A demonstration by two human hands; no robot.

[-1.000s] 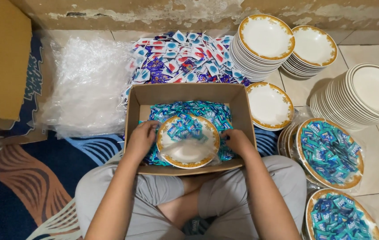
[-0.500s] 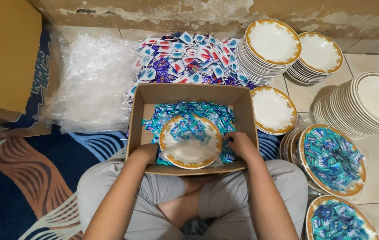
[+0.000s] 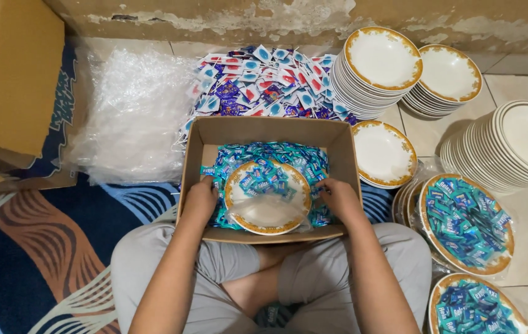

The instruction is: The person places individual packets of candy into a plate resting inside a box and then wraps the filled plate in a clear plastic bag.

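Bowl [image 3: 268, 199] with a gold rim, partly filled with small teal sachets, sits in an open cardboard box [image 3: 344, 161] on the seated person's lap. Far left lie a flattened carton [image 3: 10, 86] and crumpled clear plastic [image 3: 131, 117]. The left hand [image 3: 199, 201] rests at the bowl's left edge, the right hand [image 3: 338, 198] at its right edge, both apart and curled among loose sachets. This looks like the filling step; more sachets would need scooping in. To the right stand stacked empty bowls [image 3: 381, 62] and filled bowls [image 3: 467, 224] on the floor.
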